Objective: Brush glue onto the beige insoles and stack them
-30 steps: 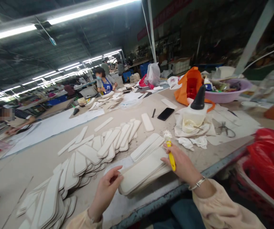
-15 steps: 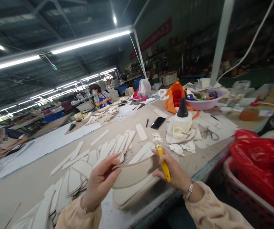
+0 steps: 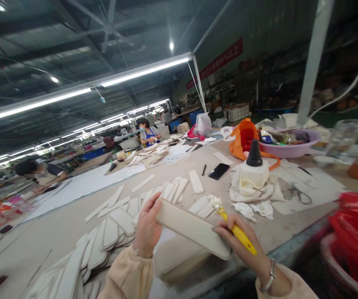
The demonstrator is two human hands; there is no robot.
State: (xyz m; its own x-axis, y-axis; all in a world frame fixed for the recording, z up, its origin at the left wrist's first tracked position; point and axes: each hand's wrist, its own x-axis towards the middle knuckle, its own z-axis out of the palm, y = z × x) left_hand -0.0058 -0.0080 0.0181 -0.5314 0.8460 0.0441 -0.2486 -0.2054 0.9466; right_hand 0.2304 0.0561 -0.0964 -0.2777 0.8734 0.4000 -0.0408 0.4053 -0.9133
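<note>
Both hands hold one long cream strip (image 3: 191,227) lifted above the table edge. My left hand (image 3: 148,228) grips its left end with closed fingers. My right hand (image 3: 238,245) pinches its right end and also holds a yellow-handled glue brush (image 3: 233,226), bristles up near the strip. Under the lifted strip lies a stack of similar strips (image 3: 183,261). A white glue bottle with a black cone cap (image 3: 254,168) stands on cloth to the right of the brush.
Rows of cream strips (image 3: 113,222) fan over the table (image 3: 57,226) to the left. A black phone (image 3: 219,170), scissors (image 3: 295,193), an orange bag (image 3: 244,139) and a pink basin (image 3: 291,147) lie beyond. A red bag (image 3: 356,232) fills the right. Other people work at far tables.
The top strip has been picked off the stack and raised by both hands, then turned flatter and more level. The view tilted up slightly.
</note>
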